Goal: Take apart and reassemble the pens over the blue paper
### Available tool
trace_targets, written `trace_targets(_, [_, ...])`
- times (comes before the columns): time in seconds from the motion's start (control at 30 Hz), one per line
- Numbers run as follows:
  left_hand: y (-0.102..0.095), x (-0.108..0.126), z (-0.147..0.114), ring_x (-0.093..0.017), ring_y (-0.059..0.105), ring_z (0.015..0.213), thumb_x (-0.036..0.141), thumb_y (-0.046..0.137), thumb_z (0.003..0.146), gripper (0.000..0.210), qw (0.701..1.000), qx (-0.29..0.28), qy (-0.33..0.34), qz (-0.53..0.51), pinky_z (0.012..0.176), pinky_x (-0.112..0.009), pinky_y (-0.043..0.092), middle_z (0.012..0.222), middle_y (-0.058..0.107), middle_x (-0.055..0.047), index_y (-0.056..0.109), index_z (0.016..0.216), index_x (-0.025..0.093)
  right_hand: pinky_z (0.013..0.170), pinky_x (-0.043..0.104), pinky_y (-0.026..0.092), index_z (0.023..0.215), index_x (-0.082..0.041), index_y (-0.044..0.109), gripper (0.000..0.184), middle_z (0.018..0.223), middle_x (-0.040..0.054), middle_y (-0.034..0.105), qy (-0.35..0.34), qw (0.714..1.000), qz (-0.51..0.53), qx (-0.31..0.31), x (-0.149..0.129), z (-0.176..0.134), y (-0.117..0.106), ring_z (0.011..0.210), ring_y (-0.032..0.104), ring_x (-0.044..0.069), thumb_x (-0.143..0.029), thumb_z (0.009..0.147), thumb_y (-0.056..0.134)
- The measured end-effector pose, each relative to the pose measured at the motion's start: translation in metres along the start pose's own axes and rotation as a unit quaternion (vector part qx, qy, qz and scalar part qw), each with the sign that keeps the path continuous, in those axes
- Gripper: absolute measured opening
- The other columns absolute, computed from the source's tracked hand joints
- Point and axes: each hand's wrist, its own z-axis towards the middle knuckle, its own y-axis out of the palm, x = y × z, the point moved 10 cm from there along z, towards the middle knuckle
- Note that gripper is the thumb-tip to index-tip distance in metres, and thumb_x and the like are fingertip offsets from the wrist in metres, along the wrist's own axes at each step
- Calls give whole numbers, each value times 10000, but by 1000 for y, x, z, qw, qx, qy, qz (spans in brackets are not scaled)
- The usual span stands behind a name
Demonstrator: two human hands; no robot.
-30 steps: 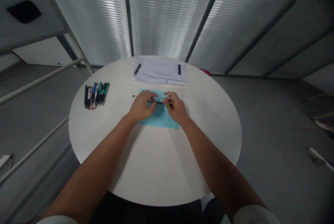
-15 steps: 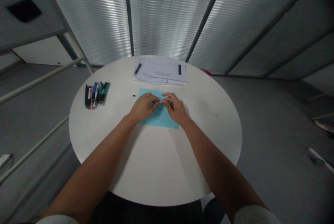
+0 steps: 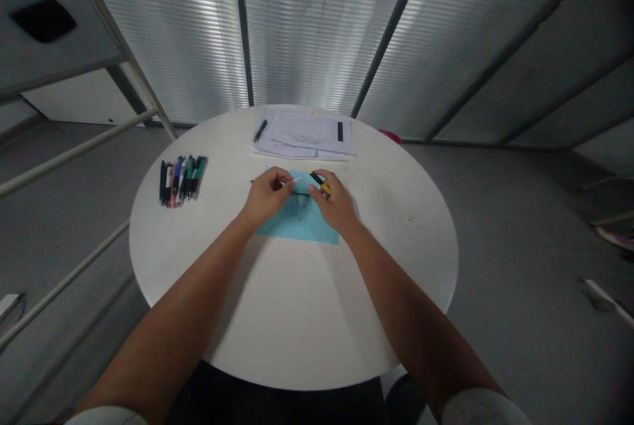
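My left hand [image 3: 267, 195] is over the left part of a light-blue sheet of paper [image 3: 307, 230], thumb and forefinger pinching a thin white tube [image 3: 297, 179] that points up to the right. Opposite it, my right hand [image 3: 339, 204] has its fingers closed round a short yellow-and-black pen barrel [image 3: 319, 182], tilted toward the upper left. Between the hands, a thin dark rod [image 3: 300, 194] crosses the blue sheet; whether it touches either hand I cannot tell. A small dark tip [image 3: 252, 181] shows just left of my left hand, mostly hidden.
On the left of the round white table [image 3: 297, 319] several pens [image 3: 182, 181] lie side by side. Stacked white papers [image 3: 307, 134] with a black pen [image 3: 260, 130] on top are at the far edge. Small dark marks [image 3: 411, 218] show on the right.
My hands, close together before, have moved slightly apart. The yellow-and-black barrel has turned to show its length. The white tube now sticks out of my left hand, and the dark rod has come into view.
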Motion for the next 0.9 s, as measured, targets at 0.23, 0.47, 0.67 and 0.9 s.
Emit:
trace_targets(0.23, [-2,-6,2,-105,484,555,208,700,700,67,995,7,-64,-71,549,-241,361,624,583,1,681,740,157,832,334,483,1352,-301,564,421,925,50,585,-81,993,-38,-73,-18,-1,13,862,591,180,-430,995,380])
trace_targets(0.47, [4,-10,0,-98,478,563,293,648,751,168,996,-35,-81,-12,556,-235,370,628,586,11,696,816,145,831,319,493,1375,-333,536,401,931,34,544,-132,985,20,-107,-24,-6,24,849,582,158,-359,1006,380])
trace_targets(0.67, [2,-13,1,-98,475,561,296,628,763,174,997,-36,-67,13,552,-235,376,639,588,9,696,830,150,861,322,506,1354,-334,554,391,1016,45,566,-133,986,54,-80,-25,-6,16,900,605,155,-364,1008,373])
trace_targets(0.9, [3,-11,1,-112,519,619,305,609,780,200,997,-46,-45,50,583,-235,407,723,644,-19,706,863,151,991,380,473,1303,-292,575,378,1164,71,610,-150,983,68,-82,-33,-6,14,1088,582,192,-413,1000,384])
